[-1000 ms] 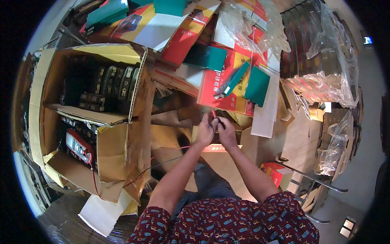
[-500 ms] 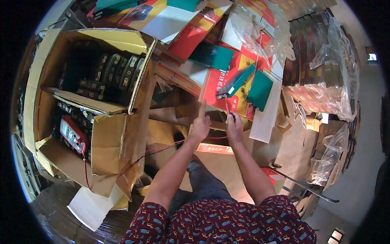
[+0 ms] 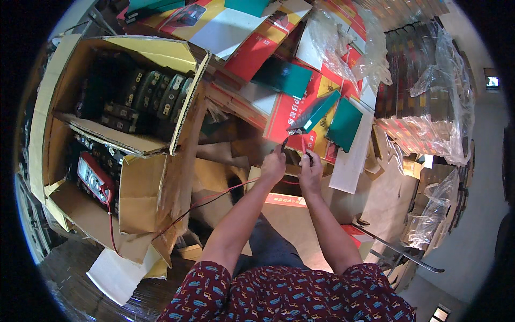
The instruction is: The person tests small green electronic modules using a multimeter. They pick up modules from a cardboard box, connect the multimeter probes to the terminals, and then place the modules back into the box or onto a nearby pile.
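Note:
My left hand [image 3: 273, 165] is closed around a black test probe [image 3: 284, 144]. Beside it, my right hand [image 3: 310, 172] pinches a red test probe [image 3: 303, 144]. Both probe tips point at the near end of a tilted green block [image 3: 320, 110]; whether they touch it I cannot tell. To its right lies another green block [image 3: 344, 123], and a third green block [image 3: 284, 78] lies farther left. All rest on red, yellow and white printed cardboard [image 3: 279, 114]. Red and black leads run left toward a red multimeter [image 3: 95, 177] lying in a carton.
An open carton [image 3: 185, 104] on the left holds several dark battery-like blocks [image 3: 153, 88]. Bundled cardboard stacks [image 3: 413, 86] with clear plastic wrap [image 3: 450, 96] stand on the right. A curved dark metal bar [image 3: 399, 248] juts out at lower right.
My left hand has moved right, closer to my right hand, and the black probe tip has come near the tilted green block's end. My right hand has stayed nearly in place.

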`<state>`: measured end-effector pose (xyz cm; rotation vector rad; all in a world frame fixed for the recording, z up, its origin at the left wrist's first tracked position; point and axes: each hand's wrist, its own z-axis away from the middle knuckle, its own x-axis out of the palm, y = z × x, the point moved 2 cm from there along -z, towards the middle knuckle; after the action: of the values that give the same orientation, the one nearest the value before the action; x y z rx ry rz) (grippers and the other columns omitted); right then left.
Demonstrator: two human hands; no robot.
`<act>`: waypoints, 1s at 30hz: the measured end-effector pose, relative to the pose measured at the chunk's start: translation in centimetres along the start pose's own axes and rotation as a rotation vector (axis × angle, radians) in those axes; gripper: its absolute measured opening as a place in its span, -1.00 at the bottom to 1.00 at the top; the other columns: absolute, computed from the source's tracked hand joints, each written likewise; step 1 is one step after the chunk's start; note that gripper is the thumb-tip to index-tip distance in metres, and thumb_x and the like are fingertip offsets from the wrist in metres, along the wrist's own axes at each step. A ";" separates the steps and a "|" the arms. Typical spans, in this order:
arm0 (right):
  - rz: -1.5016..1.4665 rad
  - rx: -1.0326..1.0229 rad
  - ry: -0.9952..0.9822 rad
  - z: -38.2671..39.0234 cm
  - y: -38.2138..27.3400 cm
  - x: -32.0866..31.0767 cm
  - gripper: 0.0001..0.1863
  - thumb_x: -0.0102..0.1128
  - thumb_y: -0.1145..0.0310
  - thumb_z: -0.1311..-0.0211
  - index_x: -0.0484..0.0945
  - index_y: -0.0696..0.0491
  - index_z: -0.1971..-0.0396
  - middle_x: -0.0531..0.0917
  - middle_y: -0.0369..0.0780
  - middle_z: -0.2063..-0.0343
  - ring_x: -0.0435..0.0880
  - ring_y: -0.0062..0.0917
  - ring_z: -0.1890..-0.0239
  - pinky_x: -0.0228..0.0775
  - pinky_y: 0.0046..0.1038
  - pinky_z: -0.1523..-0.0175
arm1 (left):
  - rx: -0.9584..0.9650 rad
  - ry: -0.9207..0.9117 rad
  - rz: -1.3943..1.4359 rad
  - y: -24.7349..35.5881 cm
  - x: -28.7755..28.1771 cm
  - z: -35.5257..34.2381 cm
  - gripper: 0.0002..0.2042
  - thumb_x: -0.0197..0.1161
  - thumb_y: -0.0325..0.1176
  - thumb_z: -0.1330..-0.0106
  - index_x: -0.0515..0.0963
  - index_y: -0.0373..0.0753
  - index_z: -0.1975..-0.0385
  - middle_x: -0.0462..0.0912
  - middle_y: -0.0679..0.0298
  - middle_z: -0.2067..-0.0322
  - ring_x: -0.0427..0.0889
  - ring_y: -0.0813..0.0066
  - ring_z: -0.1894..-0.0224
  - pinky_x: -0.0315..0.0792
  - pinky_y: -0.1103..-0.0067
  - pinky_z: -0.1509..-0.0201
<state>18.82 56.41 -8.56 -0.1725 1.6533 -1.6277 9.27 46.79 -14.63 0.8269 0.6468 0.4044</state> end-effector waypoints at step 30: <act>0.066 0.220 -0.023 0.0 -0.1 -1.8 -0.53 0.09 0.20 -0.53 0.52 0.20 -0.25 0.69 -0.10 0.04 0.68 -0.34 0.09 0.54 -0.31 -0.04 | 0.051 0.052 0.136 -2.2 5.0 -1.8 -0.50 -0.03 -0.41 -0.46 0.40 -0.01 -0.41 0.73 -0.20 0.15 0.77 -0.18 0.10 0.64 0.01 0.03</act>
<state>19.95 57.48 -7.69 -0.0248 1.4352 -1.7365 11.89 49.23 -19.10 0.9146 0.6530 0.5360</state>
